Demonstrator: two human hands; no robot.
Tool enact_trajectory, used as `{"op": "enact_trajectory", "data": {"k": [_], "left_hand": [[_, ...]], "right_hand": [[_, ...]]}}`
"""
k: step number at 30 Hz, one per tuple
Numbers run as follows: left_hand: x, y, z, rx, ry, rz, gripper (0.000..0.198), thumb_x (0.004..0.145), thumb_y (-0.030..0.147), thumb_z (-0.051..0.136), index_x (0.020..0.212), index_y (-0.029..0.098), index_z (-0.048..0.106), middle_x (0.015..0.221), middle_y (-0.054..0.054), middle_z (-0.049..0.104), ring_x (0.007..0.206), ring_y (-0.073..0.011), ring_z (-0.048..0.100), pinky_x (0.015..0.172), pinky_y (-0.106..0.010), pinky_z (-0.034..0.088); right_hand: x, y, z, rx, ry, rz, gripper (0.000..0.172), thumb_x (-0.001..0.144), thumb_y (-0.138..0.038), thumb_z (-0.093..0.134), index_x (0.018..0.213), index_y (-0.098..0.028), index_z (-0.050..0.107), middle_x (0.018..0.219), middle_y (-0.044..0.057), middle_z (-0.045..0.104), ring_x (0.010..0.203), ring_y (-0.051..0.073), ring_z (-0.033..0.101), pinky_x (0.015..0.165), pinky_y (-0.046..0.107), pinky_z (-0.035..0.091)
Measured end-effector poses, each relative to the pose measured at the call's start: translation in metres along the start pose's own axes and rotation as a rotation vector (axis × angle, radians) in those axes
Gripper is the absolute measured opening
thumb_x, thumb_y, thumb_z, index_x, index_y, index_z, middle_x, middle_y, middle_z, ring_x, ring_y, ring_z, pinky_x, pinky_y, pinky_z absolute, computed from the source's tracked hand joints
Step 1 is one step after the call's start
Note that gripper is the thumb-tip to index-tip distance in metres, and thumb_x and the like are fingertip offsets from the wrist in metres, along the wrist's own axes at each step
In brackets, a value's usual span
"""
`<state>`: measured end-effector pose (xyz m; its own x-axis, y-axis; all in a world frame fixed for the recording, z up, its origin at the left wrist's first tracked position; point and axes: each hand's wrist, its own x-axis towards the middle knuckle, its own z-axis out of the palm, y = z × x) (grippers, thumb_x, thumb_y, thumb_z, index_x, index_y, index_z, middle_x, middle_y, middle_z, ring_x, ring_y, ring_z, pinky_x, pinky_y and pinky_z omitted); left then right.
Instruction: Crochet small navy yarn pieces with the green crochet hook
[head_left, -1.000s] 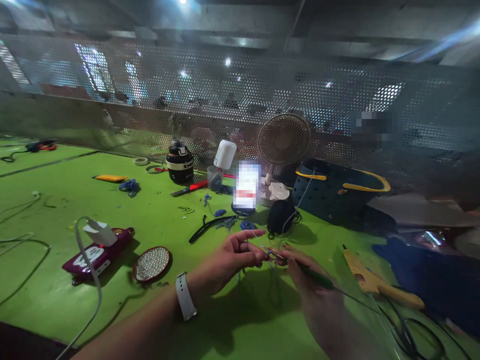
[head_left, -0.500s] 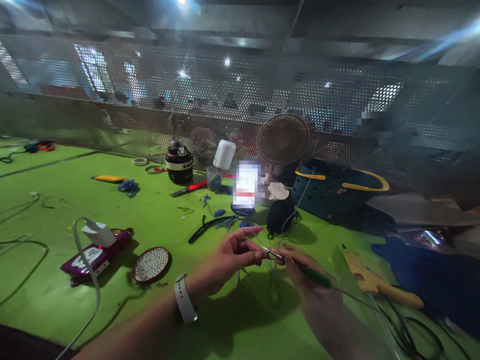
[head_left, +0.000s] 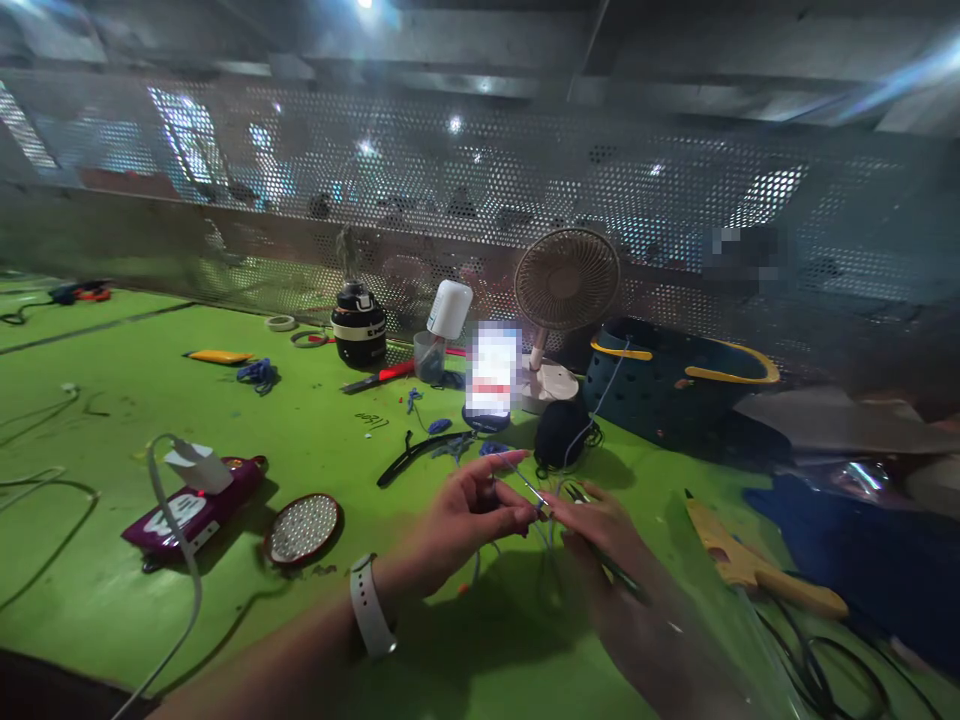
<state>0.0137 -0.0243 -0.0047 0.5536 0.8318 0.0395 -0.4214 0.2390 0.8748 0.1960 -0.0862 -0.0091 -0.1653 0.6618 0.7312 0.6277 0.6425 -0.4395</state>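
My left hand (head_left: 469, 515) has thumb and fingers pinched on a small piece of light blue yarn work (head_left: 538, 512), mostly hidden by the fingertips. Yarn is stretched over its raised index finger, and loose strands hang below. My right hand (head_left: 611, 545) is closed around a crochet hook with a green handle (head_left: 624, 578). The right thumb and index fingertips meet the yarn right beside the left fingertips. Just beyond the hands sits a dark ball of yarn (head_left: 561, 436). A lit phone (head_left: 493, 370) stands upright behind them.
Behind stand a desk fan (head_left: 566, 280), a dark blue basket (head_left: 660, 395) and a black bottle (head_left: 358, 330). A purple power strip (head_left: 199, 510) and a round studded disc (head_left: 304, 530) lie left. A yellow glue gun (head_left: 739, 560) with cable lies right.
My right hand has moved left and up to the left fingertips. The hook's metal shaft, visible between the hands before, is now largely covered by the right hand. My left hand has barely moved.
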Motion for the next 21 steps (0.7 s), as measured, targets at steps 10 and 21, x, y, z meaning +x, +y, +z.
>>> {"op": "enact_trajectory", "data": {"k": [10,21], "left_hand": [[0.004,0.0,-0.006,-0.027,-0.006,-0.037,0.06,0.071,0.013,0.082,0.126,0.013,0.057,0.074,0.0,0.07,0.068,-0.0101,0.062,0.072,-0.027,0.046],[0.003,0.008,-0.009,0.009,-0.028,-0.032,0.061,0.073,0.011,0.08,0.129,0.014,0.056,0.078,-0.002,0.071,0.072,-0.0106,0.064,0.072,-0.026,0.047]], "right_hand": [[-0.005,0.008,0.01,0.379,0.214,0.411,0.013,0.088,-0.036,0.065,0.096,-0.03,0.074,0.097,0.003,0.078,0.108,0.025,0.068,0.091,0.04,0.056],[-0.008,0.031,0.013,0.584,0.212,0.455,0.017,0.089,-0.038,0.064,0.095,-0.026,0.074,0.091,0.005,0.079,0.082,0.023,0.074,0.075,0.039,0.061]]}}
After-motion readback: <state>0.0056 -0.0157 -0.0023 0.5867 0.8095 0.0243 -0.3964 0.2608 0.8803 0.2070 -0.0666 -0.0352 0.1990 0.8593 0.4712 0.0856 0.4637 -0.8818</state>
